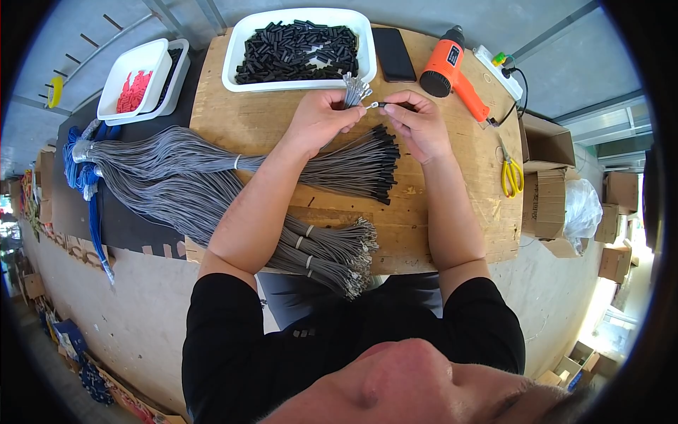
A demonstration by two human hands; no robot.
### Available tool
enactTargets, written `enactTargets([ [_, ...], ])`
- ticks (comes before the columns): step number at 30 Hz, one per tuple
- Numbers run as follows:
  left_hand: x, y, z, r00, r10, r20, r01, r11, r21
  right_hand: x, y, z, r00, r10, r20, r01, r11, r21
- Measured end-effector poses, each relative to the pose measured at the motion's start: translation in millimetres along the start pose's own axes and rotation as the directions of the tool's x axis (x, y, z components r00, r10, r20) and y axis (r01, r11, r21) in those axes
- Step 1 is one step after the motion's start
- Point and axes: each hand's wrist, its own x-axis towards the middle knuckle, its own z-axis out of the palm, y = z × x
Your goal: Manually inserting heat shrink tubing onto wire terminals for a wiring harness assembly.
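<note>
My left hand (319, 121) is closed around a small bunch of grey wires (356, 92), whose silvery terminal ends stick up above the fingers. One wire end points right from its fingertips. My right hand (424, 128) pinches a short black sleeve (383, 105) right at that wire's metal terminal. Whether the sleeve is over the terminal I cannot tell. Below the hands, a fan of grey wires (339, 166) ends in black sleeves (387, 159). Nearer me lie tied bundles of grey wires (282, 247) with bare metal ends (360, 247).
A white tub (229, 60) of black sleeves stands at the back, beside a black phone (395, 55). To the right are an orange heat gun (443, 67), a power strip (498, 71) and yellow-handled scissors (511, 177). White trays (109, 99), one with red pieces, stand back left.
</note>
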Motion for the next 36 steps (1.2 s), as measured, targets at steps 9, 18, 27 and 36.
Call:
enactTargets([
  [9,-1.4,1.5,2.3,1.0,0.006,-0.023,-0.005,1.0,0.02,-2.6,1.8,6.2,0.997,-0.063,-0.048,0.062,0.998,-0.019],
  [18,-1.0,0.2,-0.4,1.0,-0.008,0.019,0.006,0.993,0.12,-0.6,5.1,6.0,0.995,-0.079,-0.059,0.077,0.997,-0.024],
  [27,-2.4,3.1,0.7,1.0,-0.003,0.01,0.001,0.986,0.166,-1.1,5.3,6.8,0.997,-0.046,-0.063,0.042,0.997,-0.062],
  [36,-1.2,0.3,0.0,0.996,-0.083,0.013,0.083,0.997,0.003,1.8,6.3,3.9,0.993,-0.05,-0.103,0.047,0.998,-0.032],
])
